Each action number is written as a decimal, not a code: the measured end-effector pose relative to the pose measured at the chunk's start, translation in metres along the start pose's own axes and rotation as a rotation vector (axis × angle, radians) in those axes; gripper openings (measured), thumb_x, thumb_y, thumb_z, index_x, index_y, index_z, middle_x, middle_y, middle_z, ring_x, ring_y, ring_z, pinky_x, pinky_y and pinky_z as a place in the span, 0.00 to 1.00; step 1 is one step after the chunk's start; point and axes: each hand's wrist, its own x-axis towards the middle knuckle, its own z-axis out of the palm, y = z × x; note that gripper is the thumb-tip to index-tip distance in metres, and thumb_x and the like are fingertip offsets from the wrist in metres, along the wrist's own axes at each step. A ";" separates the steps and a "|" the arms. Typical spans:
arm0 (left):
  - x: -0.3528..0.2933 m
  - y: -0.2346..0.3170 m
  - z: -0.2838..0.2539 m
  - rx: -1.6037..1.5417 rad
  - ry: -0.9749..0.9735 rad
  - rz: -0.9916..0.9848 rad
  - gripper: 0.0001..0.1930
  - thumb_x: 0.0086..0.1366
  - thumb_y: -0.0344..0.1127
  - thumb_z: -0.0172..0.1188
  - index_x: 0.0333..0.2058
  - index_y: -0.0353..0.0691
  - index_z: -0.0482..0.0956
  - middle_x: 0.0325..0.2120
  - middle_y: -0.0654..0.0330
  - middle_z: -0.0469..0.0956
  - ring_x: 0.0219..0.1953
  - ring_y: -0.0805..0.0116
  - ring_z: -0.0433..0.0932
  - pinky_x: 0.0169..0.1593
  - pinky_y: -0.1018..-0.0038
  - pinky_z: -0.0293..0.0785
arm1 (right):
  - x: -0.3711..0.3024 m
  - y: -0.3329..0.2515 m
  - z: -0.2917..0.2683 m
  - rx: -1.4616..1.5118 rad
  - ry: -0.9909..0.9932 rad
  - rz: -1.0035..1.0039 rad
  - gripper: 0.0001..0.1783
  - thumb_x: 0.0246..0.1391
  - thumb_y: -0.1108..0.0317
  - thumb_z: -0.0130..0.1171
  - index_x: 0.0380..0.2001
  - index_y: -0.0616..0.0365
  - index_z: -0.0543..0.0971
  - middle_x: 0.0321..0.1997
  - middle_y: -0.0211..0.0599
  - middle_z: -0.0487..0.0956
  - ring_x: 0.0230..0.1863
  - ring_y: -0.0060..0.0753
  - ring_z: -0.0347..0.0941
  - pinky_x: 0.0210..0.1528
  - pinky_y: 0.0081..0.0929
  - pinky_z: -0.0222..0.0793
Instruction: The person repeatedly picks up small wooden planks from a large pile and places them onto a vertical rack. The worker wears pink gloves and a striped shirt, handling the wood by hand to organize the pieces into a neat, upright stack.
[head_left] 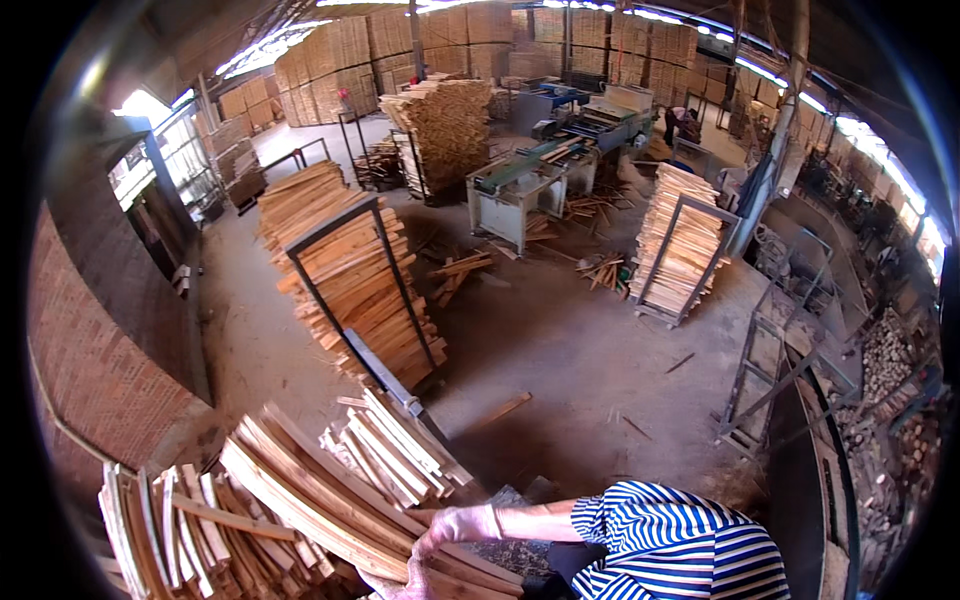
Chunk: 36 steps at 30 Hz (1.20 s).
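A bundle of long, sawn wooden slats [320, 495] slants across the lower left, its near end at the bottom edge. My right hand [455, 527], in a pale pinkish glove, comes in from the right and is closed over the bundle's near part. Below it, my left hand [402, 585] shows only in part at the lower edge, gloved too and closed against the slats' side; its fingers are partly hidden. A blue-and-white striped sleeve [680, 540] covers my right upper arm. Loose slats [200, 530] lie heaped left of the bundle, and a smaller pile [385, 450] lies just beyond it.
A tall slat stack [345, 270] in a metal frame stands ahead left; another stack [675, 240] is ahead right. A green-grey machine [530, 190] stands mid-floor with offcuts around it. A brick wall [100, 330] rises at left, metal frames [760, 370] at right. A person [682, 122] bends far off.
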 end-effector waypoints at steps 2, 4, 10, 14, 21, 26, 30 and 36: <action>0.004 0.023 -0.011 -0.024 0.006 0.117 0.46 0.53 0.41 0.73 0.68 0.33 0.59 0.55 0.46 0.74 0.52 0.53 0.77 0.57 0.59 0.76 | -0.026 -0.057 0.023 0.022 -0.129 -0.137 0.53 0.54 0.68 0.70 0.74 0.63 0.48 0.53 0.38 0.80 0.45 0.21 0.76 0.46 0.23 0.76; 0.026 0.045 -0.039 -0.039 -0.100 0.007 0.56 0.47 0.39 0.79 0.70 0.33 0.53 0.56 0.48 0.71 0.53 0.57 0.74 0.57 0.62 0.75 | -0.039 -0.089 0.033 -0.051 -0.222 -0.118 0.57 0.51 0.67 0.74 0.74 0.62 0.47 0.53 0.39 0.80 0.46 0.20 0.76 0.47 0.25 0.77; 0.014 0.218 0.039 -0.138 0.270 0.075 0.43 0.61 0.40 0.68 0.70 0.36 0.56 0.61 0.48 0.67 0.59 0.56 0.70 0.63 0.59 0.68 | -0.025 -0.144 0.075 -0.621 -0.187 -0.430 0.62 0.36 0.63 0.82 0.71 0.62 0.55 0.62 0.40 0.74 0.59 0.30 0.69 0.61 0.31 0.68; 0.013 0.229 0.022 -0.153 0.213 0.245 0.42 0.64 0.51 0.61 0.68 0.33 0.57 0.61 0.47 0.66 0.60 0.55 0.68 0.63 0.59 0.67 | -0.039 -0.188 0.106 -0.418 -0.375 -0.385 0.59 0.30 0.59 0.83 0.67 0.62 0.63 0.60 0.42 0.75 0.60 0.29 0.68 0.63 0.32 0.65; 0.022 0.243 -0.027 -0.304 0.192 0.055 0.44 0.66 0.67 0.52 0.67 0.36 0.57 0.57 0.48 0.67 0.59 0.58 0.70 0.61 0.59 0.71 | -0.013 -0.227 0.131 -0.095 -0.726 -0.284 0.49 0.36 0.76 0.68 0.66 0.63 0.63 0.60 0.40 0.75 0.59 0.27 0.68 0.58 0.29 0.70; 0.021 0.263 -0.021 -0.289 0.359 0.070 0.49 0.64 0.72 0.50 0.70 0.39 0.53 0.60 0.48 0.65 0.61 0.54 0.68 0.62 0.56 0.71 | 0.003 -0.240 0.148 -0.184 -0.742 -0.267 0.48 0.37 0.73 0.64 0.67 0.63 0.63 0.58 0.39 0.74 0.56 0.27 0.68 0.55 0.26 0.69; 0.027 0.235 -0.099 -0.798 0.027 0.313 0.47 0.67 0.73 0.42 0.72 0.44 0.49 0.65 0.47 0.60 0.66 0.53 0.65 0.70 0.56 0.66 | -0.014 -0.257 0.169 -0.122 -0.792 -0.199 0.49 0.37 0.75 0.62 0.68 0.62 0.62 0.59 0.39 0.73 0.56 0.28 0.68 0.54 0.25 0.69; 0.025 0.285 -0.067 -0.222 0.297 0.117 0.50 0.57 0.73 0.61 0.63 0.34 0.65 0.50 0.45 0.74 0.49 0.58 0.79 0.48 0.65 0.84 | 0.012 -0.278 0.192 -0.572 -0.590 -0.353 0.52 0.39 0.64 0.71 0.68 0.65 0.59 0.58 0.49 0.73 0.58 0.37 0.70 0.59 0.31 0.69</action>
